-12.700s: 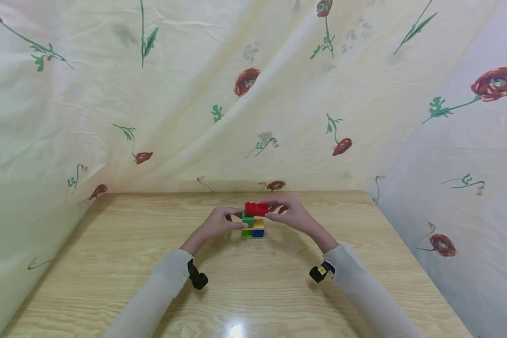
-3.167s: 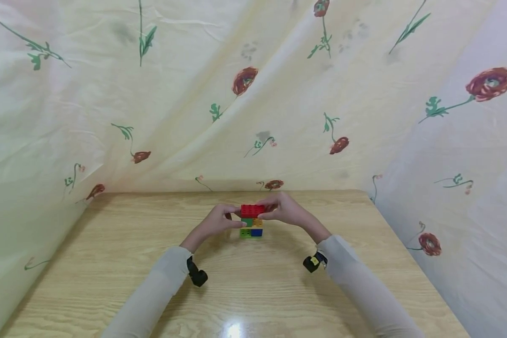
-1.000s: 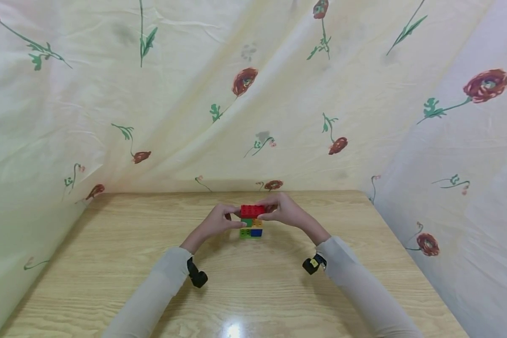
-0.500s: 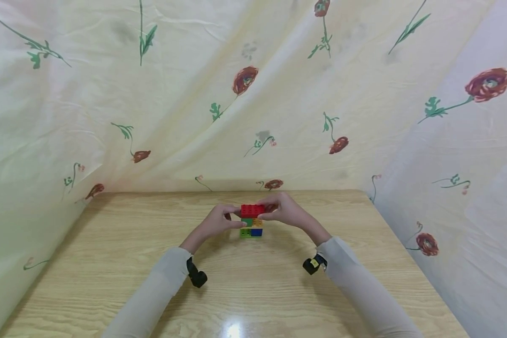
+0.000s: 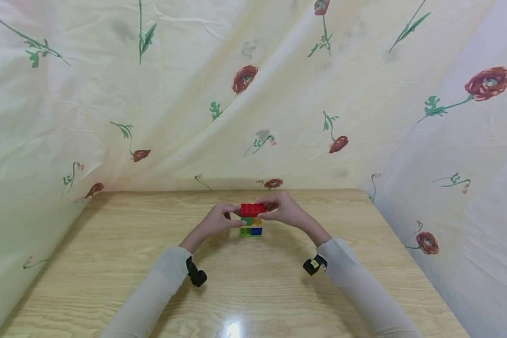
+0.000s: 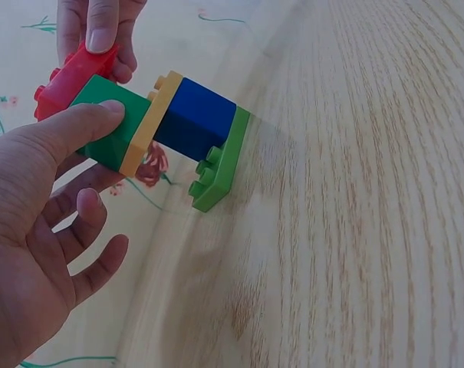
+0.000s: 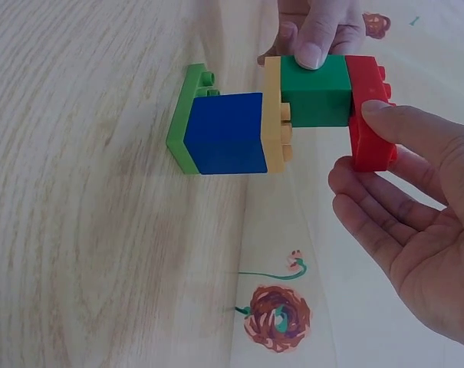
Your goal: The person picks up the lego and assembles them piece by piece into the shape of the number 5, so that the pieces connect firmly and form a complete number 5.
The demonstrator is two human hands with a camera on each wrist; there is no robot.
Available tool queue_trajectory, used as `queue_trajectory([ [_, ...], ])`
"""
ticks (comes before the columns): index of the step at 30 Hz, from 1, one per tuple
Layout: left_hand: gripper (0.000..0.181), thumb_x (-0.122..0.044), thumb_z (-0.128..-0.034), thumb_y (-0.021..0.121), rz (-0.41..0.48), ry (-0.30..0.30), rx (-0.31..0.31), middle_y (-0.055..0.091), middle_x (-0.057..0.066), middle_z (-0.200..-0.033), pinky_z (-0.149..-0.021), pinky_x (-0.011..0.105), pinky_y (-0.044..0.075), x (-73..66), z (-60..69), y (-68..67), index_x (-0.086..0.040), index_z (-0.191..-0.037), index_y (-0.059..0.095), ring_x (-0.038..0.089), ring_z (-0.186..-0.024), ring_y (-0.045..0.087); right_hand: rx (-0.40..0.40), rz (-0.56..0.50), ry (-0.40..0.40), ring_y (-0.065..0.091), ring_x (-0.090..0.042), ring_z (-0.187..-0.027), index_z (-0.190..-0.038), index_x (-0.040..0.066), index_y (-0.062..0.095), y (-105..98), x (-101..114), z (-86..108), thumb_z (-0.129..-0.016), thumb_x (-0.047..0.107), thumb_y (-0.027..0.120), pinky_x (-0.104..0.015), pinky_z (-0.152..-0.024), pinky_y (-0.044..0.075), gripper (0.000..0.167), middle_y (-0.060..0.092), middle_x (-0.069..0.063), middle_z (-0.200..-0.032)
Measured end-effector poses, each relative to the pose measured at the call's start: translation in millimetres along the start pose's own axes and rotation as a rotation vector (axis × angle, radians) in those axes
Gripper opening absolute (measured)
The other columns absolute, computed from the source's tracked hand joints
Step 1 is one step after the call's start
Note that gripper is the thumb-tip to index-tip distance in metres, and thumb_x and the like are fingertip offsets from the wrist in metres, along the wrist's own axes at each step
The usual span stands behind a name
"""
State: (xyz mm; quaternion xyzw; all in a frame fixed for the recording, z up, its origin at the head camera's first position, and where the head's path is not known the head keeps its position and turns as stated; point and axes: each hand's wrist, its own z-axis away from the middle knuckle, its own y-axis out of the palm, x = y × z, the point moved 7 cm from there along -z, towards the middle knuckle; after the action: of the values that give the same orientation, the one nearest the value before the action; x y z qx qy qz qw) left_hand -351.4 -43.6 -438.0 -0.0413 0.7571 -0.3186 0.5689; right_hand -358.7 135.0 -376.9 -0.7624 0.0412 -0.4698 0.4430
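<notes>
A small tower of toy building bricks stands on the wooden table. At its base lies a flat light-green brick (image 7: pixel 184 123), with a blue brick (image 7: pixel 225 134) on its right end. Over the blue one sits a flat yellow-orange brick (image 7: pixel 273 115). A green brick (image 6: pixel 113 146) is on the left part of that, and a red brick (image 5: pixel 252 210) tops the stack. My left hand (image 5: pixel 217 220) pinches the green brick between thumb and fingers. The red brick is pinched at its right end by my right hand (image 5: pixel 284 210); the two upper bricks touch.
The wooden table (image 5: pixel 253 286) spreads around the tower. A flowered cloth (image 5: pixel 186 117) hangs behind it and along both sides. Each wrist carries a small black camera, one on the left (image 5: pixel 197 276) and one on the right (image 5: pixel 312 265).
Since the oldest frame, the red brick has gone from tilted above the green brick to level on top of it, with my right hand moving slightly left. Over the last second, hands and bricks hold still.
</notes>
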Motion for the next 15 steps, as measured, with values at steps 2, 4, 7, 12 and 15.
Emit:
queue_trajectory([
  [2, 0.042, -0.022, -0.09, 0.079, -0.002, -0.002, 0.0, 0.076, 0.008, -0.113, -0.06, 0.024, 0.041, 0.2, -0.2, -0.1, -0.01, -0.129, 0.071, 0.013, -0.067, 0.048, -0.009, 0.008, -0.004, 0.073, -0.017, -0.09, -0.117, 0.004, 0.075, 0.1, -0.7, 0.0, -0.089, 0.013, 0.08, -0.042, -0.087, 0.06, 0.03, 0.078, -0.01, -0.109],
  [4, 0.042, -0.022, -0.09, 0.079, -0.002, -0.003, -0.001, 0.076, 0.008, -0.113, -0.06, 0.024, 0.041, 0.2, -0.1, -0.3, -0.01, -0.129, 0.071, 0.014, -0.067, 0.048, -0.02, 0.019, -0.008, 0.073, -0.018, -0.091, -0.117, 0.005, 0.075, 0.3, -1.7, 0.0, -0.089, 0.012, 0.08, -0.041, -0.087, 0.06, 0.03, 0.078, -0.01, -0.107],
  [7, 0.042, -0.022, -0.0899, 0.08, -0.005, -0.005, -0.003, 0.076, 0.008, -0.114, -0.061, 0.024, 0.041, 0.2, -0.1, -0.5, -0.01, -0.13, 0.071, 0.014, -0.068, 0.048, -0.034, 0.027, -0.014, 0.074, -0.019, -0.092, -0.118, 0.005, 0.075, 0.7, -3.0, 0.5, -0.088, 0.013, 0.08, -0.041, -0.087, 0.06, 0.031, 0.078, -0.009, -0.108],
  [12, 0.042, -0.022, -0.0897, 0.08, -0.006, 0.001, -0.005, 0.076, 0.008, -0.113, -0.063, 0.024, 0.042, 0.1, 0.1, -0.6, -0.01, -0.129, 0.072, 0.014, -0.07, 0.05, -0.051, 0.011, -0.008, 0.073, -0.021, -0.096, -0.122, 0.005, 0.074, 1.4, -5.1, 3.0, -0.088, 0.015, 0.08, -0.046, -0.09, 0.059, 0.035, 0.077, -0.011, -0.114],
  [15, 0.041, -0.022, -0.0895, 0.08, -0.004, 0.006, -0.005, 0.076, 0.008, -0.113, -0.062, 0.024, 0.042, -0.3, 0.4, -0.4, -0.01, -0.128, 0.072, 0.014, -0.07, 0.05, -0.058, -0.002, 0.003, 0.073, -0.022, -0.098, -0.124, 0.004, 0.072, 2.7, -7.3, 3.9, -0.088, 0.015, 0.08, -0.046, -0.091, 0.058, 0.038, 0.076, -0.011, -0.116],
])
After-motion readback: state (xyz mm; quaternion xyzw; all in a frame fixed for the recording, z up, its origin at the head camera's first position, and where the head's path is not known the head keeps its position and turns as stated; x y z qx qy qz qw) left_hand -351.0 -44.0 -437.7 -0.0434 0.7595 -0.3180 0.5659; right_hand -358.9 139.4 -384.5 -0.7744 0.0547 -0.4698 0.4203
